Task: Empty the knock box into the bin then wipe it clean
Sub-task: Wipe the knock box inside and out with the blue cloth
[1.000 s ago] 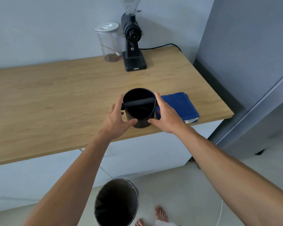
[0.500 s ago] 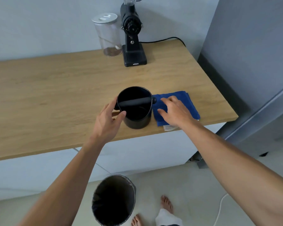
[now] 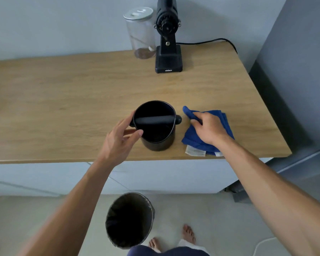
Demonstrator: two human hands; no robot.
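The black round knock box (image 3: 156, 139) with a bar across its mouth stands upright near the front edge of the wooden counter (image 3: 72, 100). My left hand (image 3: 121, 139) curls around its left side, thumb at the rim, fingers apart. Just right of it lies a folded blue cloth (image 3: 190, 140). My right hand (image 3: 209, 129) rests on the cloth and pinches a corner that is lifted up. A black-lined bin (image 3: 129, 219) stands open on the floor below the counter edge.
A black coffee grinder (image 3: 168, 43) and a lidded glass jar (image 3: 140, 34) stand at the back of the counter, with a cable running right. A grey cabinet wall (image 3: 299, 61) rises on the right. My bare feet (image 3: 187, 233) are beside the bin.
My right hand left the knock box, moved right onto the blue cloth and pinched up a corner. My left hand stays at the box's left side.
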